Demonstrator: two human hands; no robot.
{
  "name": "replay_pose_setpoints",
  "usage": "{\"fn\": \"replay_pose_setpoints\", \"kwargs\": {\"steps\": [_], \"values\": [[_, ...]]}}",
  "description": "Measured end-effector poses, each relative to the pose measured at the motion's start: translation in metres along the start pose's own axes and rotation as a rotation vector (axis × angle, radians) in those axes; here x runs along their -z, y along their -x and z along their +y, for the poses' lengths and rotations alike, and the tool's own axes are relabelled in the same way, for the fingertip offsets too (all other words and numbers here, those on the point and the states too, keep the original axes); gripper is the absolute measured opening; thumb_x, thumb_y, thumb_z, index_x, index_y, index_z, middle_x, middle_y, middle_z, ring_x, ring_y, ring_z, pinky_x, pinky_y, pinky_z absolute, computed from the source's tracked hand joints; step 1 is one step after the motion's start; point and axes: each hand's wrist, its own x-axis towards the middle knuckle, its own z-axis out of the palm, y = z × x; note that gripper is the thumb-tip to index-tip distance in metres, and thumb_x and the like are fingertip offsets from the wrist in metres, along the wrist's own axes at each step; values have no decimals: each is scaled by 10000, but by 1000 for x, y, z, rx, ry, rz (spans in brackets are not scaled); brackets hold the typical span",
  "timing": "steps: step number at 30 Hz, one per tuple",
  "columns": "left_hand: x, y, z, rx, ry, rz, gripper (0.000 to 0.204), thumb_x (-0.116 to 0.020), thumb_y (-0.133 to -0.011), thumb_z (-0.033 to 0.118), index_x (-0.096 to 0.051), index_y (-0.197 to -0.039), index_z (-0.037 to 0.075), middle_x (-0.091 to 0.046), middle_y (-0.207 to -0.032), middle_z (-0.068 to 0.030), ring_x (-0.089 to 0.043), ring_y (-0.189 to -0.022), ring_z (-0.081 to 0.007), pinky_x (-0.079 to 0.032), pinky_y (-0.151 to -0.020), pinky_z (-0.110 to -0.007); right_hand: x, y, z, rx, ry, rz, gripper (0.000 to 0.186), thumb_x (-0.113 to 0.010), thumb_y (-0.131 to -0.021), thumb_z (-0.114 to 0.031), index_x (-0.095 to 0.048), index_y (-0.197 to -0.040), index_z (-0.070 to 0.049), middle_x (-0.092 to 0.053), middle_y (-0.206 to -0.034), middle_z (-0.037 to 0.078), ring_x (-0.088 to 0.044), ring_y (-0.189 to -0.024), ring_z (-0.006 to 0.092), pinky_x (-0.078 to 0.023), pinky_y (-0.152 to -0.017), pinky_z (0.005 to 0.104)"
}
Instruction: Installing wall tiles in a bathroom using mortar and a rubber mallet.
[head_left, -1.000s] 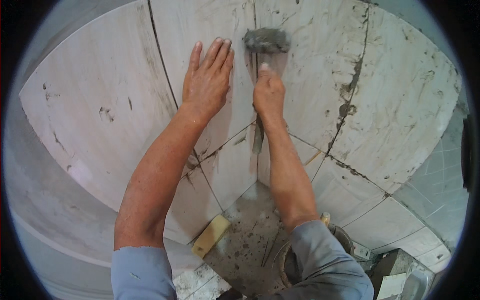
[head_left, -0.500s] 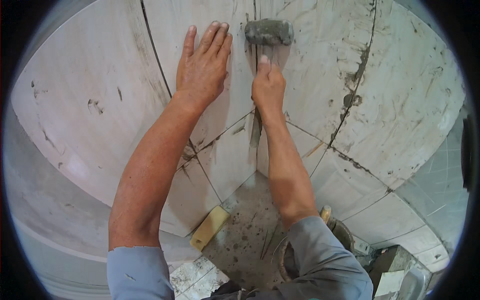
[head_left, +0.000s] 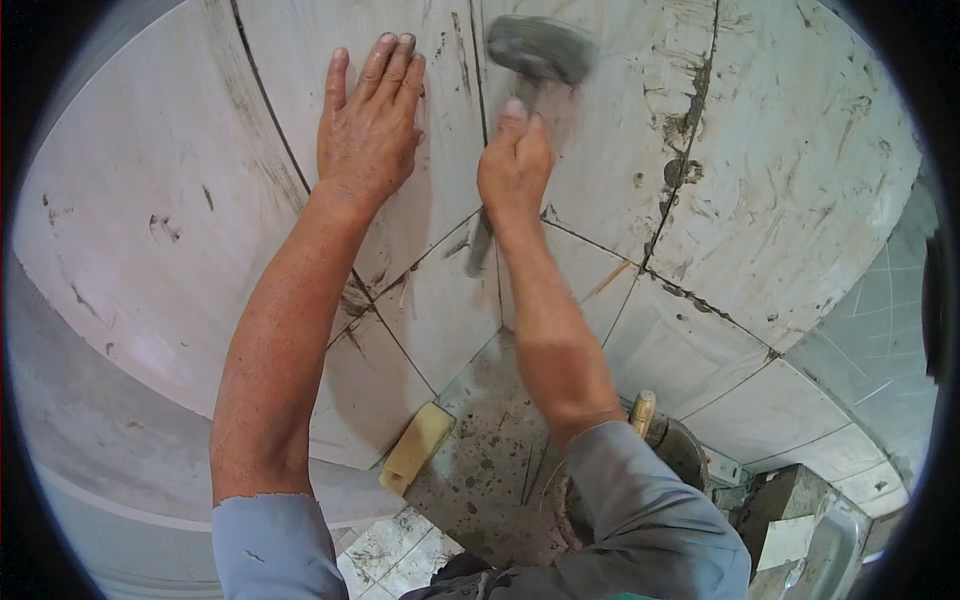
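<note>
— Mallet, grey, with rubber head (head_left: 540, 48), is up on the pale wall tile (head_left: 440, 150); right hand (head_left: 514, 165) is clenched around its handle.
— And left hand (head_left: 368, 130)?
— Flat on this tile, fingers released. I think a hard blow could crack the tile or hit these fingers.

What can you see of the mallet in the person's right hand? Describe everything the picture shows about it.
The mallet has a dark grey, rounded head that looks like rubber, smeared with pale dust and blurred by motion. Its head sits near the top of the view, over a joint between large pale tiles. A slim handle runs down from the head through the right hand, whose fingers close round it; the lower end sticks out below the fist. Whether the head touches the tile cannot be told. The left hand lies flat on the tile beside it, apart from it.
</note>
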Motion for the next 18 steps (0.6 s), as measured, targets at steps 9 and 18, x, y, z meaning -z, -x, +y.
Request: {"fn": "replay_pose_setpoints", "kwargs": {"steps": [9,18], "values": [[-1,-9,1,7,-8,30,821,-757,-771,241,-339,-1473,154,-325,-1549,-5,-237,-1453,-161,-99,-1205,-489,-4,30,24,-130,-128,70,351,-466,-996,-260,-513,-868,63,-591,-739,319,-565,-764,536,-442,-672,525],[14,-8,5,-35,-22,-90,754,-666,-878,240,-271,-1478,10,-234,-1575,-126,-141,-1481,-255,-19,-1212,-501,0,17,32,-28,183,-193,374,-472,-995,-270,-533,-875,79,-599,-725,295,-598,-717,467,-456,-678,483]]}}
